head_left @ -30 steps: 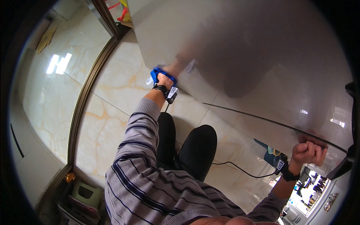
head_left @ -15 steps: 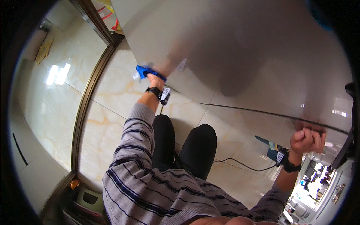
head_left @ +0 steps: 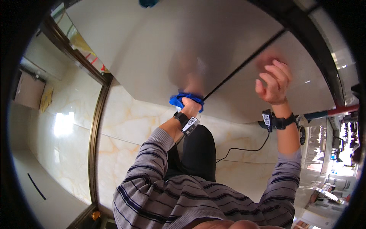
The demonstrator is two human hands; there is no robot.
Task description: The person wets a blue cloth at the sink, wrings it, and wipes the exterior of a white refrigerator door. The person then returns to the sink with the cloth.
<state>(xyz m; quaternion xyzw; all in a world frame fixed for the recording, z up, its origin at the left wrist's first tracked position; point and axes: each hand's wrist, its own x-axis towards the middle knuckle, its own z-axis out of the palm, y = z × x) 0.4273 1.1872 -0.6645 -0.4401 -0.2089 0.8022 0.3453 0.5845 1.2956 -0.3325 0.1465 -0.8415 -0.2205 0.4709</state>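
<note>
A blue cloth [head_left: 177, 100] is bunched in my left hand [head_left: 191, 106], its fingers closed around it. That hand presses the cloth to the lower part of a tall glossy grey panel [head_left: 133, 57], close to a dark seam [head_left: 244, 63] that splits the panel's face. My right hand [head_left: 276, 82] is raised in front of the smaller section [head_left: 301, 84] right of the seam. Its fingers are loosely bent and apart, with nothing in them. Whether its fingertips touch the surface, I cannot tell. Both hands show as blurred reflections.
Below the panel lies a marble-patterned tiled floor [head_left: 120, 110]. A metal door frame [head_left: 95, 141] runs along the left. A black cable [head_left: 244, 149] hangs from the device on my right wrist. Right of that wrist is a red bar [head_left: 343, 110]. A teal object [head_left: 148, 3] shows at the top.
My left hand has slid the blue cloth rightward to near the seam. My right hand has risen from the panel's lower right, its curled fingers loosening. The whole view has turned.
</note>
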